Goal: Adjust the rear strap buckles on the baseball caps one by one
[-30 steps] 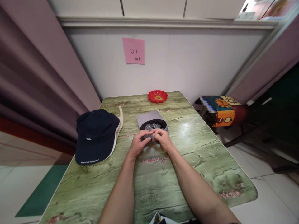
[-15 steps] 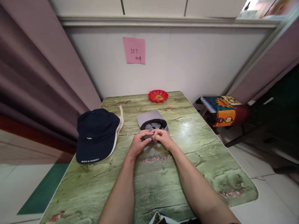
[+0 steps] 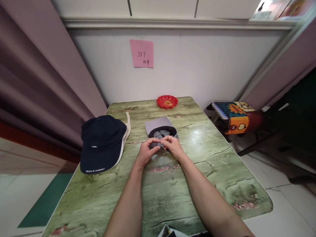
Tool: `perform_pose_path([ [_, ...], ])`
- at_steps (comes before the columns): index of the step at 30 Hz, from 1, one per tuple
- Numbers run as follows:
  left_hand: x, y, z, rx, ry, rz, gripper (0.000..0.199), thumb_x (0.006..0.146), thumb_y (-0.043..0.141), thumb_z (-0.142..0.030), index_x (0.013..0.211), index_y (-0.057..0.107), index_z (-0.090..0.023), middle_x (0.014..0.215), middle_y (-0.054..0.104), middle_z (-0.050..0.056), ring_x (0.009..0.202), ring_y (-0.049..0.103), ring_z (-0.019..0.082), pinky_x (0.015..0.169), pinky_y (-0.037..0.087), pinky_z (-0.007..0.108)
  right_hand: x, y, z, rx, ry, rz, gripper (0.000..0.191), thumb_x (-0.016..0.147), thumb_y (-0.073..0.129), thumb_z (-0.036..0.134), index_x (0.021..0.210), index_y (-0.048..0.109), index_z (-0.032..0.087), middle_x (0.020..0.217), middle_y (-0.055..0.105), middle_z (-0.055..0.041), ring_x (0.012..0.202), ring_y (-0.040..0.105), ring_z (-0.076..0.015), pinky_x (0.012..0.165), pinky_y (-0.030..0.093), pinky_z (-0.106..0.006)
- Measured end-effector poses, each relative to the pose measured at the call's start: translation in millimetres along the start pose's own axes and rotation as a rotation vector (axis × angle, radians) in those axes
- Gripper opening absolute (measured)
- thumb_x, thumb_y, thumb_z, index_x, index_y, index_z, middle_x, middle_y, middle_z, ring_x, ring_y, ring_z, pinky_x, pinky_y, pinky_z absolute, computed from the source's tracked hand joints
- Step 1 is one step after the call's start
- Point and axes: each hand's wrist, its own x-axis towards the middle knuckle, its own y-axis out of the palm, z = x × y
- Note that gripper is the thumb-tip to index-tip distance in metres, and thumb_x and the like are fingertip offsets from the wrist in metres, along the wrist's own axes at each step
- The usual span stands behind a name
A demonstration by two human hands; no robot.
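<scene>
Grip: left hand (image 3: pixel 147 152) had the near back edge of the grey baseball cap (image 3: pixel 158 123) pinched between thumb and fingers; right hand (image 3: pixel 173 146) nipped it just beside, fingertips pretty much meeting. Couldn't tell what exactly sat under the right fingertips.
Cap spot: middle of the green wood-grain table (image 3: pixel 209 161), right of the navy baseball cap (image 3: pixel 103 136), nearer than the red scalloped dish (image 3: pixel 167 102).
Slip risk: imo the edge could've popped loose, since only fingertips seemed to be on it.
Skid risk: a tug toward the near side could've dragged the whole cap, as no hand held the brim and the tabletop looked kinda shiny.
Blind spot: fingers covered the back, so a bad pinch seemed easy to miss.
Cap look: mauve-grey brim pointing far, black sweatband (image 3: pixel 163 128), pale printing inside, opening facing up.
</scene>
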Motion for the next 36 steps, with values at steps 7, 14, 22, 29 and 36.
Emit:
perform_pose_path([
  [7,1.8,0.7,1.3,0.033,-0.014,-0.174,0.024,0.076,0.072,-0.031,0.095,0.071,-0.018,0.096,0.072,0.005,0.092,0.065,0.021,0.09,0.049,0.035,-9.0,4.1,10.2,-0.392,-0.343,-0.086,0.04,0.075,0.077,0.045,0.107,0.068,0.023,0.1,0.07,-0.006,0.092,0.065,-0.0213,0.086,0.051,-0.035],
  [14,1.8,1.3,0.3,0.05,0.006,-0.22,0.021,0.076,0.07,-0.029,0.095,0.072,-0.018,0.097,0.073,0.006,0.094,0.066,0.021,0.093,0.048,0.037,-7.1,5.0,2.3,-0.774,-0.557,-0.025,0.035,0.083,0.073,0.036,0.117,0.069,0.03,0.111,0.072,-0.0054,0.106,0.062,-0.0247,0.103,0.04,-0.042],
  [22,3.4,2.2,-3.0,0.098,0.081,-0.249,0.013,0.075,0.07,-0.026,0.086,0.071,-0.019,0.096,0.07,0.006,0.097,0.064,0.022,0.097,0.046,0.039,-5.5,4.7,3.0,-0.756,-0.555,-0.02,0.029,0.085,0.071,0.034,0.114,0.071,0.029,0.107,0.074,-0.0047,0.101,0.064,-0.0233,0.096,0.042,-0.038],
  [29,1.7,-0.6,-2.6,0.001,0.047,-0.144,0.011,0.077,0.066,-0.025,0.086,0.068,-0.018,0.106,0.069,0.009,0.106,0.063,0.024,0.103,0.043,0.042,-6.5,5.6,6.5,-0.737,-0.549,-0.03,0.02,0.082,0.074,0.035,0.101,0.073,0.028,0.096,0.073,-0.0038,0.095,0.063,-0.0234,0.093,0.042,-0.038],
  [36,1.1,2.4,-8.8,0.016,0.048,-0.397,0.014,0.08,0.065,-0.03,0.089,0.063,-0.019,0.086,0.067,0.003,0.082,0.064,0.018,0.08,0.05,0.029,-5.7,5.2,3.7,-0.722,-0.548,-0.089,0.018,0.082,0.073,0.029,0.1,0.073,0.027,0.096,0.073,-0.0035,0.096,0.063,-0.0233,0.094,0.043,-0.038],
])
